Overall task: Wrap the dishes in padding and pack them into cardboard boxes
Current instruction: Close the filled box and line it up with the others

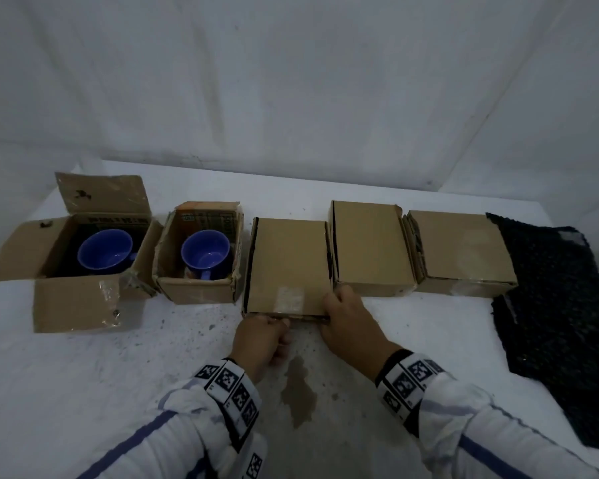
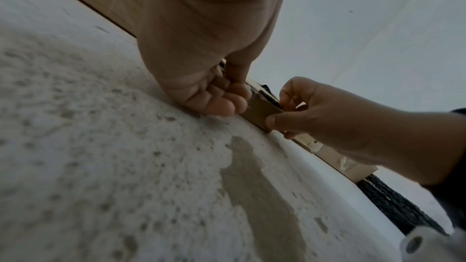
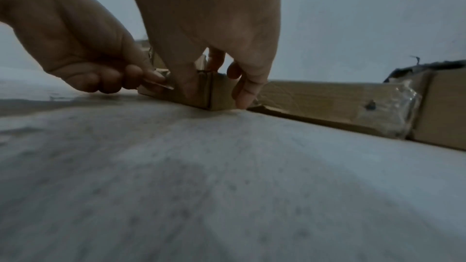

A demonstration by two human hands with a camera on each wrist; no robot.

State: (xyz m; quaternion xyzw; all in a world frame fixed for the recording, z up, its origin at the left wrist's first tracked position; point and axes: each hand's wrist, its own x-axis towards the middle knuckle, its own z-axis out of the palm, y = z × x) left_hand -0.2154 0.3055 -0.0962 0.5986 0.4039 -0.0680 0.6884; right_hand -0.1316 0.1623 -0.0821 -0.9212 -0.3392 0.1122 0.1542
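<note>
Five cardboard boxes stand in a row on the white table. The two left ones are open; a blue mug sits in the first and another blue mug in the second. The middle box is closed. My left hand pinches the flap at its front edge with curled fingers. My right hand grips the box's front right corner, with the thumb on the front and the fingers down the side.
Two more closed boxes stand to the right. A black sheet of bubble wrap lies at the table's right end. A brown stain marks the table between my wrists. White cloth hangs behind.
</note>
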